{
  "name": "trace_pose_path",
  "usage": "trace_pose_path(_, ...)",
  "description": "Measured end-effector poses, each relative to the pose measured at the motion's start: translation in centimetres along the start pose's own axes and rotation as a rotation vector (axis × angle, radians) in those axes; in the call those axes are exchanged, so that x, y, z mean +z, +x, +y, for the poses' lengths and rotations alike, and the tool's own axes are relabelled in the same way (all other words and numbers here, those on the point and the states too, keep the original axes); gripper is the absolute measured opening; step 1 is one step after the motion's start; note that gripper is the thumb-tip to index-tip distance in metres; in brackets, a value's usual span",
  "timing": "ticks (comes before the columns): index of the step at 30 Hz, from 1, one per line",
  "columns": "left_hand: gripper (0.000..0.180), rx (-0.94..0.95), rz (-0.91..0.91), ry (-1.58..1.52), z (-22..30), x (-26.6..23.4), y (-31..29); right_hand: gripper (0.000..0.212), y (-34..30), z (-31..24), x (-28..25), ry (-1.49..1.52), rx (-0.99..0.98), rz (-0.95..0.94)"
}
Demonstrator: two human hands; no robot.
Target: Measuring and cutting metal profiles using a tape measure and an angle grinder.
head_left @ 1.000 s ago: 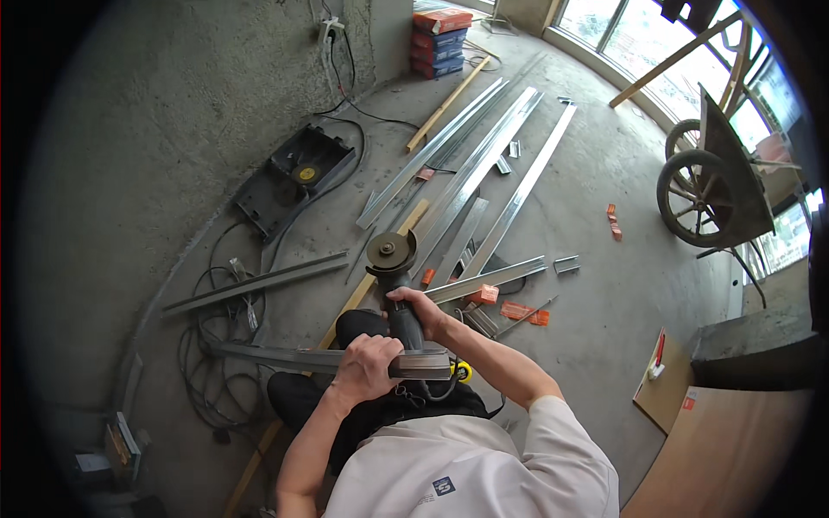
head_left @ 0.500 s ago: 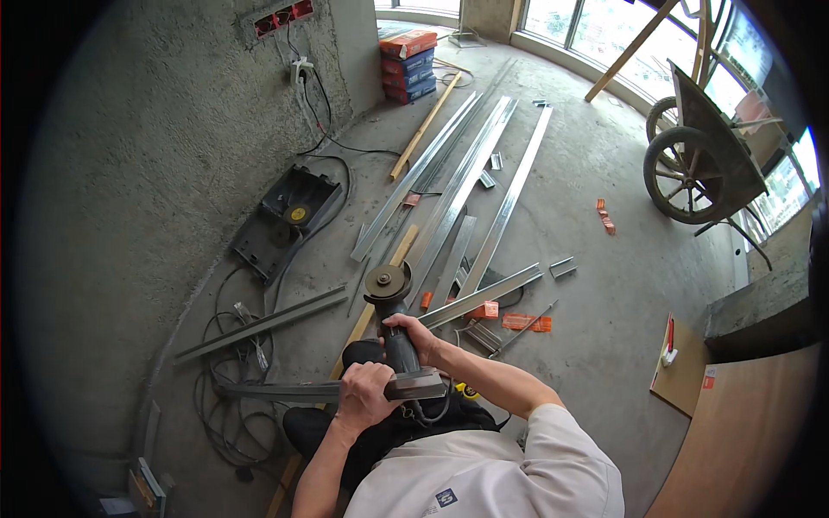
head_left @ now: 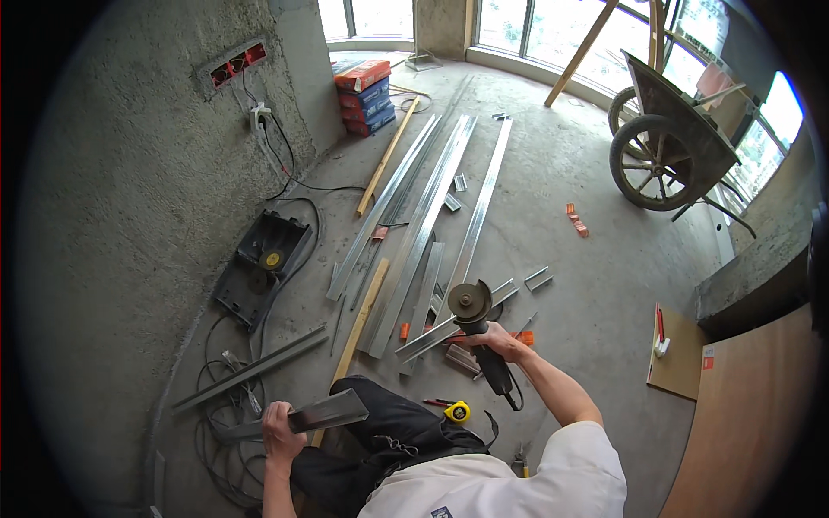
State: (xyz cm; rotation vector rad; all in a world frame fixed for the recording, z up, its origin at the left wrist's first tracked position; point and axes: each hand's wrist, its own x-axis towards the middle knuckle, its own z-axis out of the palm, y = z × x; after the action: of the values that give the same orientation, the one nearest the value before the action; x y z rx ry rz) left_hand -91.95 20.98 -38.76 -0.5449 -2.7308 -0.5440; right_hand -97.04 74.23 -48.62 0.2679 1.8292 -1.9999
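My left hand [head_left: 283,432] is closed round a galvanised metal channel [head_left: 330,412], whose cut end points right over my bent knee. Its other end runs back to the left, over the cables. In my right hand [head_left: 501,340] is a dark angle grinder [head_left: 490,363], gripped by its body, with its disc and guard at the far end and its cord trailing below. The grinder is held apart from the channel, above a short metal profile [head_left: 432,339] on the floor. A yellow tape measure [head_left: 457,412] lies between my hands, beside my leg.
Long metal profiles [head_left: 423,233] and wooden strips [head_left: 363,319] lie ahead. Left are a black tool case [head_left: 263,263] and tangled cables [head_left: 207,414]. Stacked boxes [head_left: 364,99] stand by the wall; a wheelbarrow [head_left: 682,147] stands far right, wooden boards [head_left: 743,423] near right.
My hands have separated: the left moved left and lower with the channel, the right moved right with the grinder. The tape measure shows more fully. The whole view has shifted.
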Motion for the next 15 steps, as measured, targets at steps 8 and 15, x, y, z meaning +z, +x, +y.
trace_pose_path(8, 0.030, -0.053, -0.164, 0.061, 2.8, 0.4, 4.5, 0.019, -3.3, 17.4, -8.4, 0.202, 0.230, 0.525)
trace_pose_path(15, 0.034, -0.245, -0.286, 0.072, 3.1, -0.4, 4.2, 0.032, -7.5, 25.4, -10.1, 0.015, 0.243, 1.056)
